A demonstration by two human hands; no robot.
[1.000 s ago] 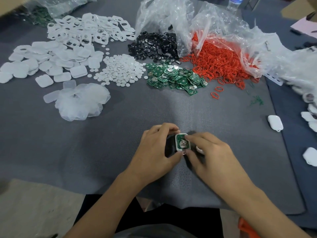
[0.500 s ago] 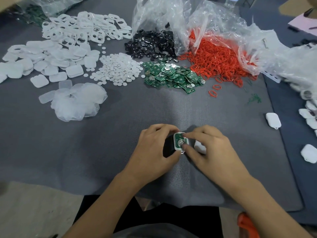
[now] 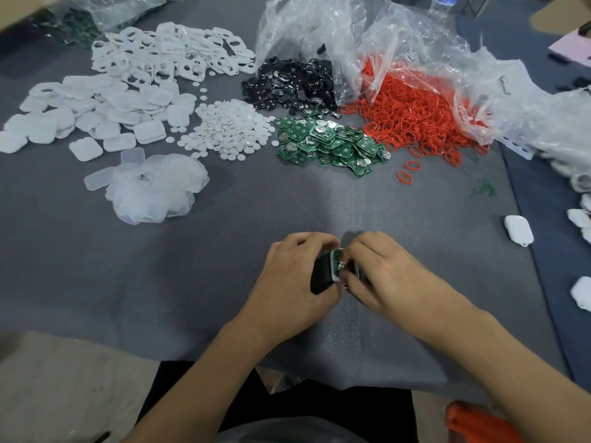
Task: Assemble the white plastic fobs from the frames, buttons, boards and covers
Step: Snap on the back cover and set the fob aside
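Right now the fob (image 3: 334, 270) sits at the near middle of the mat (image 3: 192, 282), between both hands. The left hand (image 3: 294, 276) curls round it and a dark block (image 3: 320, 278); the right hand (image 3: 387, 276) pinches the green board (image 3: 335, 259) in it. Best press evenly at the edges, I judge, so the board seats flat before a cover (image 3: 149, 132) goes on
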